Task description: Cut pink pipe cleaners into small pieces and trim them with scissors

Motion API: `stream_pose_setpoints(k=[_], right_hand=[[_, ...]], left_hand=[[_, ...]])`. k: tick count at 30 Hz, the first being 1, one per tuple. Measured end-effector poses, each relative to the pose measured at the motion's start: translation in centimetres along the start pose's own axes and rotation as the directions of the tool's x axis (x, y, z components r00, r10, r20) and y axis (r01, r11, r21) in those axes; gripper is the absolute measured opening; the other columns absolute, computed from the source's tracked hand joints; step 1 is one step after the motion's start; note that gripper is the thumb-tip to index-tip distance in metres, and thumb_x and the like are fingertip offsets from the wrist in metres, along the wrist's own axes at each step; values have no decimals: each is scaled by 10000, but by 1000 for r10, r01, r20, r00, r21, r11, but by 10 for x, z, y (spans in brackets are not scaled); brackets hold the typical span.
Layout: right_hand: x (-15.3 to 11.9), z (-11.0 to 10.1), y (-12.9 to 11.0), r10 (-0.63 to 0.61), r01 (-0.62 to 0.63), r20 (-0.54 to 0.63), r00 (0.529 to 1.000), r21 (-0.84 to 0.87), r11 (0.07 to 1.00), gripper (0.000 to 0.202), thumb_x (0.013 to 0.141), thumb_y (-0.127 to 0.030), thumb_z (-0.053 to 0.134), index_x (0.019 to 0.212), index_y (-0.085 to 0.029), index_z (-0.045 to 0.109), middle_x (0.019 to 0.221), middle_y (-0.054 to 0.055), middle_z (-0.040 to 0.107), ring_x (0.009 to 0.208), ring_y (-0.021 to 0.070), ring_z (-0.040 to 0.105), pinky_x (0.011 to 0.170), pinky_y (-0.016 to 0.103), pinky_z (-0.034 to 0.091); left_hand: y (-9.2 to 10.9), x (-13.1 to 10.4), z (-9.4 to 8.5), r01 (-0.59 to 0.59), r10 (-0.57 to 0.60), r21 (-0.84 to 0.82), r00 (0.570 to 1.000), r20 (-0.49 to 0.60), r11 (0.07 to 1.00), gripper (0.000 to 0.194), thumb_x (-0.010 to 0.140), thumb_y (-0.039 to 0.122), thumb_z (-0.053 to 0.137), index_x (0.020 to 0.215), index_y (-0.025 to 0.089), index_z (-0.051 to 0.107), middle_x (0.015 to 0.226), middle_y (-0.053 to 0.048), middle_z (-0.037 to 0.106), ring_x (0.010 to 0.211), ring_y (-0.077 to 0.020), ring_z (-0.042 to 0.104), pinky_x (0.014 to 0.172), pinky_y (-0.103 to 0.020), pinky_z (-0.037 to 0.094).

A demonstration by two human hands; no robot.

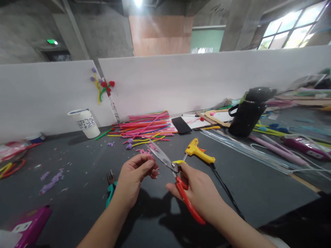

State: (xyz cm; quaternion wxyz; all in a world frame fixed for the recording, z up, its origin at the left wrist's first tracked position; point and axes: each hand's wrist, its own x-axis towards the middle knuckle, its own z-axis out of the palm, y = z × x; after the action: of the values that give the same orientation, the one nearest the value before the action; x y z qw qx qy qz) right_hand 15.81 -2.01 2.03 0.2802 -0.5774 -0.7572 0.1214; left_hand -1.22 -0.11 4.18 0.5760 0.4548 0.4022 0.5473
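My right hand grips a pair of scissors with red and yellow handles, the blades slightly apart and pointing up and left. Close by on the left, my left hand is closed, thumb against curled fingers. Whatever it pinches is mostly hidden; a bit of pink shows at the fingertips. Small pink clippings lie on the table just beyond the fingers. Teal-handled pliers rest beside my left wrist, partly covered by it. A yellow glue gun lies past my right hand, its black cord running toward me.
Many pink, orange and yellow pipe cleaners are heaped at the back. Near them are a paper cup, a phone and a black jug. Purple scraps and a magenta device lie left. A white partition stands behind.
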Motion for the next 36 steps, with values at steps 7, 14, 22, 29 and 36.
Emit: stream_pose_setpoints(k=[7, 14, 22, 29, 36], right_hand=[[-3, 2, 3, -42, 45, 18, 999, -159, 986, 359, 707, -526, 457, 778, -177, 493, 663, 31, 587, 548, 166, 535, 484, 231, 271], [-3, 2, 1, -95, 87, -29, 995, -194, 977, 344, 703, -508, 463, 751, -170, 504, 642, 30, 594, 503, 154, 533, 461, 226, 260], [-3, 1, 0, -85, 80, -10, 996, -229, 970, 367, 714, -538, 447, 729, -176, 500, 596, 21, 589, 482, 157, 535, 449, 228, 253], [-3, 3, 2, -124, 110, -39, 992, -251, 962, 372, 727, -540, 427, 702, -174, 491, 564, 17, 586, 452, 149, 531, 436, 224, 224], [-4, 3, 3, -128, 110, -44, 991, -292, 950, 392, 741, -556, 405, 685, -177, 487, 539, 12, 571, 444, 145, 518, 432, 225, 213]], left_hand=[[1, -2, 2, -50, 50, -2, 999, -4, 999, 41, 678, 188, 600, 677, 148, 610, 549, 16, 598, 485, -89, 524, 496, -205, 415], [1, -1, 0, -63, 62, -29, 998, -20, 998, 42, 662, 187, 611, 687, 153, 616, 546, 15, 604, 481, -98, 533, 485, -211, 417], [3, -2, 0, -55, 55, -17, 998, -3, 998, 39, 685, 183, 595, 674, 153, 618, 538, 23, 601, 479, -84, 531, 490, -192, 415], [2, -2, -1, -52, 52, -25, 999, -5, 998, 40, 674, 192, 604, 676, 155, 620, 543, 21, 608, 480, -91, 537, 490, -202, 418], [3, -1, -2, -59, 59, -30, 998, 1, 998, 39, 668, 179, 609, 696, 155, 622, 561, 17, 613, 484, -82, 536, 486, -190, 425]])
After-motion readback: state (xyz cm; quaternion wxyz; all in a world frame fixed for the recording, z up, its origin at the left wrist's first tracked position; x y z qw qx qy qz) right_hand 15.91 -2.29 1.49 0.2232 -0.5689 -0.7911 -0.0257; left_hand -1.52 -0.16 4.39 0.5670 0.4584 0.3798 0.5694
